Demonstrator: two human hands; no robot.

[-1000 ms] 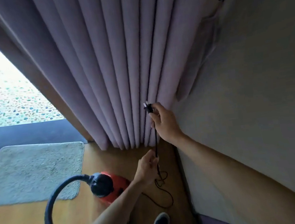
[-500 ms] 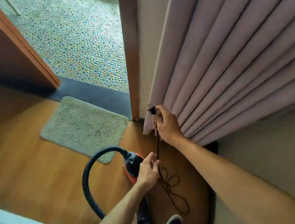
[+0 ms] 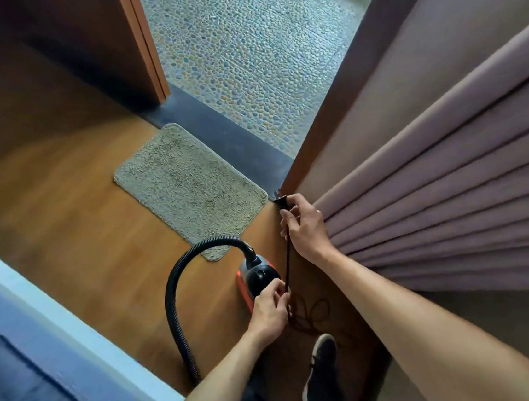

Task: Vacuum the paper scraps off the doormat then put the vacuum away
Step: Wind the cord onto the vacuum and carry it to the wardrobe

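Observation:
A small red and black vacuum (image 3: 257,278) stands on the wooden floor, its black ribbed hose (image 3: 180,282) arching to the left. My right hand (image 3: 305,225) grips the black power cord just below its plug (image 3: 280,199), prongs up. My left hand (image 3: 271,311) pinches the same cord (image 3: 287,263) lower down, so it runs taut between the hands. Slack cord lies looped on the floor (image 3: 312,315) beside my shoe. The beige doormat (image 3: 189,186) lies beyond the vacuum by the doorway; I see no paper scraps on it.
A pleated mauve curtain (image 3: 452,185) hangs close on the right. A dark threshold (image 3: 234,147) and pebble floor (image 3: 248,44) lie past the mat, with an open wooden door (image 3: 146,42) to the left. A blue and white furniture edge (image 3: 58,339) fills the lower left.
The view has swung left and tilted, away from the curtain toward the doorway and mat. Both hands keep their hold on the cord and plug.

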